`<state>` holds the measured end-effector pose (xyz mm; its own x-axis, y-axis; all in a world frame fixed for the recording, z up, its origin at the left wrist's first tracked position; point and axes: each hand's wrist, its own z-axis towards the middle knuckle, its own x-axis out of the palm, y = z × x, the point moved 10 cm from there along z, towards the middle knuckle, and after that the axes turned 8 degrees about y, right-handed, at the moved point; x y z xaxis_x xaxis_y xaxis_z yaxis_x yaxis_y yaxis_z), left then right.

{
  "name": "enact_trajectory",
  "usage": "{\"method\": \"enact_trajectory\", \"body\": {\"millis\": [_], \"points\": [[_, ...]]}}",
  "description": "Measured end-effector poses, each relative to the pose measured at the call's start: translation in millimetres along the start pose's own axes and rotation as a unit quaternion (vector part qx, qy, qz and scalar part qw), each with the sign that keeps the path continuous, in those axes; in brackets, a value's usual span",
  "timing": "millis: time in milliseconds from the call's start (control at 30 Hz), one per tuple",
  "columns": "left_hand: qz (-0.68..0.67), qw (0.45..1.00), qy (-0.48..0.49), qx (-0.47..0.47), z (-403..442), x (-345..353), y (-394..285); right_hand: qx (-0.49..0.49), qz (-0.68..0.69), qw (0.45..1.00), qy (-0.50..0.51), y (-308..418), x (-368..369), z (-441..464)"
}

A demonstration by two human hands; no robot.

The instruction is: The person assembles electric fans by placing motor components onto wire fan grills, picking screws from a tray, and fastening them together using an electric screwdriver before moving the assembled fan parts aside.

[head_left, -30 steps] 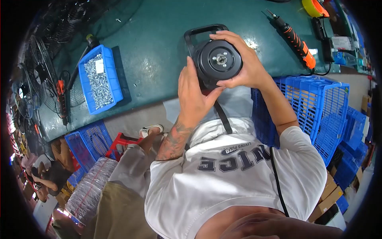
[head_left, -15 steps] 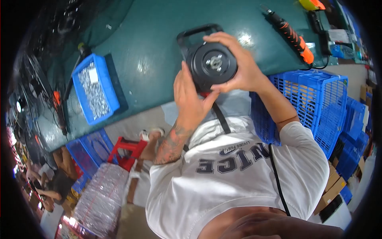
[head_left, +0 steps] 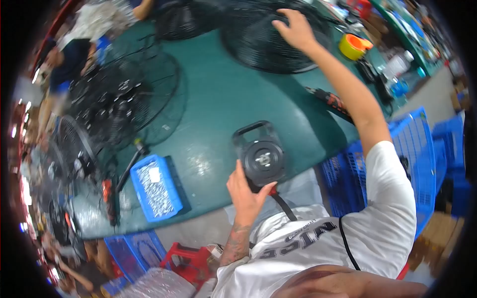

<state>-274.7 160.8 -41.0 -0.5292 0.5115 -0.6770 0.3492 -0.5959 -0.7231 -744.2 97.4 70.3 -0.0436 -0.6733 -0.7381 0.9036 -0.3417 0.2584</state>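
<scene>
On the table near my body lies a black round part with a loop handle [head_left: 262,161]; bright metal pieces show at its centre. My left hand [head_left: 246,191] grips its lower left edge, fingers along the side and thumb at the near edge. My right hand [head_left: 297,32] is stretched far forward over a pile of black wire fan grilles [head_left: 263,49]. Its fingers are apart with nothing between them; whether they touch the top grille I cannot tell.
A blue bin of small metal screws [head_left: 158,191] sits to the left. Under my right arm lies an electric screwdriver [head_left: 330,101]. Rolls of tape [head_left: 353,47] are at the back right. More fan grilles [head_left: 124,99] stand left, near another person [head_left: 69,62]. Blue crates [head_left: 412,149] flank the table's right.
My right hand has let go of the black round part and reached forward to the grilles. My left hand stays at the part, which now rests on the table. The view has shifted, showing the far side.
</scene>
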Motion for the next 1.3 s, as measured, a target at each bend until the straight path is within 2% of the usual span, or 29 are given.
{"method": "enact_trajectory", "body": {"millis": [33, 100, 133, 167, 200, 267, 333, 367, 467, 567, 600, 633, 667, 700, 767, 800, 833, 867, 900, 933, 967, 1000, 1033, 1067, 1100, 1133, 1200, 1233, 1300], "points": [[-0.008, 1.0, -0.001, -0.014, 1, 0, -1, 0.005, -0.038, 0.999, 0.025, -12, 12, 12], [-0.03, 0.999, 0.024, -0.021, 5, -4, -6, 0.099, -0.048, 0.984, 0.141, -36, 32, 20], [-0.014, 1.0, 0.011, -0.004, 2, -5, -6, 0.115, -0.067, 0.971, 0.197, -51, 53, 25], [0.007, 1.0, -0.001, 0.013, -1, -6, -4, 0.093, -0.039, 0.958, 0.268, -48, 65, 30], [0.01, 0.999, -0.021, 0.022, -4, -9, -4, 0.055, -0.048, 0.973, 0.22, -54, 68, 36], [0.017, 0.998, -0.061, 0.023, -4, -16, -1, 0.032, 0.015, 0.974, 0.224, -65, 77, 49], [-0.022, 0.998, -0.035, 0.053, -4, -10, -2, 0.051, 0.017, 0.974, 0.221, -76, 74, 57], [-0.017, 0.998, -0.043, 0.051, -5, -10, -1, 0.045, 0.025, 0.982, 0.18, -69, 63, 59], [-0.012, 0.997, -0.045, 0.056, -6, -9, -1, 0.052, 0.059, 0.98, 0.18, -59, 34, 72], [-0.017, 0.998, -0.041, 0.054, -5, -9, -2, 0.039, 0.112, 0.983, 0.139, -26, -20, 78], [-0.016, 0.998, -0.038, 0.053, -5, -8, -1, 0.002, 0.201, 0.972, 0.118, -4, -42, 76], [-0.016, 0.998, -0.033, 0.052, -5, -8, -1, -0.034, 0.287, 0.952, 0.097, 21, -68, 72], [-0.029, 0.997, -0.044, 0.056, -6, -16, -4, 0.013, 0.341, 0.935, 0.1, 40, -91, 60], [-0.032, 0.997, -0.039, 0.06, -5, -20, -4, 0.169, 0.459, 0.843, 0.225, 37, -83, 42], [-0.157, 0.984, -0.082, 0.018, 0, -37, 14, 0.017, 0.562, 0.787, 0.256, 85, -118, 30], [-0.219, 0.971, -0.099, -0.006, 3, -45, 24, 0.024, 0.558, 0.791, 0.252, 100, -139, 19], [-0.222, 0.967, -0.123, -0.002, 7, -58, 29, 0.015, 0.675, 0.674, 0.3, 137, -160, 2], [-0.286, 0.948, -0.138, 0.015, 13, -70, 33, 0.006, 0.773, 0.539, 0.335, 174, -179, -16], [-0.37, 0.916, -0.148, 0.033, 21, -78, 40, 0.019, 0.771, 0.549, 0.322, 192, -186, -30], [-0.444, 0.884, -0.131, 0.061, 29, -94, 32, -0.017, 0.815, 0.464, 0.346, 223, -198, -48], [-0.497, 0.863, -0.086, 0.04, 38, -99, 34, -0.052, 0.852, 0.376, 0.362, 246, -209, -64], [-0.583, 0.809, -0.053, 0.057, 40, -107, 20, -0.056, 0.867, 0.315, 0.383, 259, -202, -80], [-0.643, 0.758, -0.009, 0.113, 41, -113, 6, -0.062, 0.877, 0.255, 0.402, 265, -191, -95], [-0.652, 0.749, 0.004, 0.118, 35, -118, -5, -0.012, 0.877, 0.269, 0.398, 260, -170, -113], [-0.676, 0.735, -0.022, 0.059, 22, -120, 6, 0.038, 0.877, 0.274, 0.392, 247, -148, -135], [-0.676, 0.731, -0.044, 0.076, 12, -124, 19, 0.052, 0.88, 0.288, 0.373, 225, -133, -150], [-0.653, 0.754, -0.062, 0.024, -12, -124, 42, 0.073, 0.92, 0.256, 0.289, 188, -106, -167], [-0.657, 0.751, -0.053, 0.025, -21, -122, 42, 0.075, 0.919, 0.264, 0.283, 180, -102, -183], [-0.627, 0.775, -0.053, -0.063, -43, -108, 53, 0.115, 0.926, 0.299, 0.198, 154, -101, -215]]}}
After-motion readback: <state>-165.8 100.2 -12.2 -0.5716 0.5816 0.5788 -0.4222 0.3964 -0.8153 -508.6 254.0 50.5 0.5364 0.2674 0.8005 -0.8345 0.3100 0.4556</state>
